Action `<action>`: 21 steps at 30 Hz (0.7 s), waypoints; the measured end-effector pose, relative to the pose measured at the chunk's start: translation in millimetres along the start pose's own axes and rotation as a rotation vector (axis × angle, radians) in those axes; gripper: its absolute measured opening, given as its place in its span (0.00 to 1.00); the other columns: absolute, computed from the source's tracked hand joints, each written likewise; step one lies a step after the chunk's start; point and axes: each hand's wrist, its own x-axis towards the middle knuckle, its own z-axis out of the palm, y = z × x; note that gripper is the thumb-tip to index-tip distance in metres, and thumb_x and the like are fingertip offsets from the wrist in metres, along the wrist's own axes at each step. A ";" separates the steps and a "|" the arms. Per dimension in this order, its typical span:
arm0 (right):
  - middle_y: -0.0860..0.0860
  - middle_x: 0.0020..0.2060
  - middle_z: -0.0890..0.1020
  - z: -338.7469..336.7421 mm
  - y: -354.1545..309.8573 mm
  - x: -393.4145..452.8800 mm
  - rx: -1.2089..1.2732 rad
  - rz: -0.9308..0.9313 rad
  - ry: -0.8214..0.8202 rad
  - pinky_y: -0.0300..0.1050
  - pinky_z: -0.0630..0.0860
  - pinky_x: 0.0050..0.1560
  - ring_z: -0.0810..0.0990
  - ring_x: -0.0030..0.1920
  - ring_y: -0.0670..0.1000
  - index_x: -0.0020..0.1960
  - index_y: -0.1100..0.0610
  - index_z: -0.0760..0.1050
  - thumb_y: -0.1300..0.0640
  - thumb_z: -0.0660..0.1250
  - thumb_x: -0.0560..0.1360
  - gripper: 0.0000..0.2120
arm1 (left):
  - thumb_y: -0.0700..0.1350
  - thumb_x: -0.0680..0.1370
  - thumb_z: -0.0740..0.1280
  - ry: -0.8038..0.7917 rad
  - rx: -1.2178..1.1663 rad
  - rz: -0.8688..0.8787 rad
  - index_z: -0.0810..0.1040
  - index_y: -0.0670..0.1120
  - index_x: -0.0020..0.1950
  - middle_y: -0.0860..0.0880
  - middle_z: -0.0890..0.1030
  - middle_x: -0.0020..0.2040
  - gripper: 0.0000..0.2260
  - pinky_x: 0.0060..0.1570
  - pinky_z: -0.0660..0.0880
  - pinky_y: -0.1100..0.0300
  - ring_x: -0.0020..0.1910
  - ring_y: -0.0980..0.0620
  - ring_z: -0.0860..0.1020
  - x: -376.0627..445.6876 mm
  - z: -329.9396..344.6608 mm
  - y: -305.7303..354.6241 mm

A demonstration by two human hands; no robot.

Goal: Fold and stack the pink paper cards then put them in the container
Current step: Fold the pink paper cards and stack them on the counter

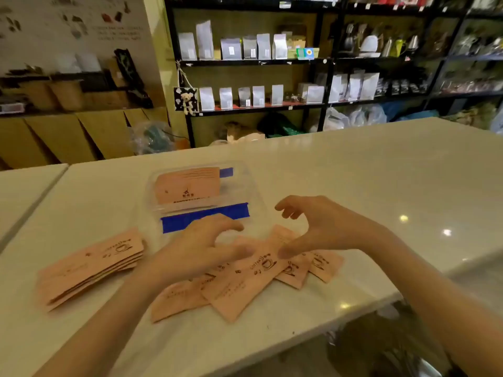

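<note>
Several loose pink paper cards (239, 284) lie fanned out on the white counter in front of me. A neat stack of pink cards (89, 268) rests to their left. Behind them stands a clear plastic container (245, 186) with pink cards (187, 186) inside and a strip of blue tape (204, 216) along its near edge. My left hand (201, 248) hovers over the loose cards, fingers spread and curled, holding nothing. My right hand (315, 227) hangs above the right end of the loose cards, fingers apart, empty.
The white counter (381, 172) stretches far to the right; its near edge runs diagonally at the lower right. A second white table (24, 186) adjoins on the left. Black shelves of white pouches (258, 47) and cardboard boxes (68, 137) stand behind.
</note>
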 end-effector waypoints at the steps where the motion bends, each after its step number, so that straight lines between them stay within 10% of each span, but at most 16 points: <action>1: 0.46 0.61 0.73 3.5 1.7 -2.9 -0.014 0.021 -0.014 0.46 0.71 0.58 0.71 0.59 0.47 0.65 0.47 0.62 0.41 0.74 0.59 0.39 | 0.68 0.64 0.61 0.016 0.060 -0.014 0.68 0.58 0.62 0.60 0.69 0.64 0.29 0.62 0.65 0.58 0.62 0.60 0.65 -1.9 6.7 -0.9; 8: 0.49 0.60 0.72 39.4 14.8 -12.4 -0.226 -0.026 0.004 0.48 0.70 0.59 0.68 0.59 0.50 0.64 0.52 0.66 0.36 0.71 0.58 0.40 | 0.75 0.59 0.57 0.163 0.456 0.083 0.69 0.53 0.62 0.58 0.69 0.61 0.38 0.55 0.64 0.63 0.57 0.58 0.66 -8.2 36.9 -12.4; 21: 0.48 0.58 0.76 48.4 18.5 -9.4 -0.069 -0.157 0.241 0.38 0.67 0.56 0.70 0.60 0.48 0.58 0.54 0.73 0.41 0.69 0.61 0.30 | 0.66 0.61 0.63 0.265 0.402 0.187 0.72 0.50 0.61 0.56 0.72 0.60 0.33 0.52 0.61 0.66 0.56 0.57 0.68 -14.1 36.9 -12.6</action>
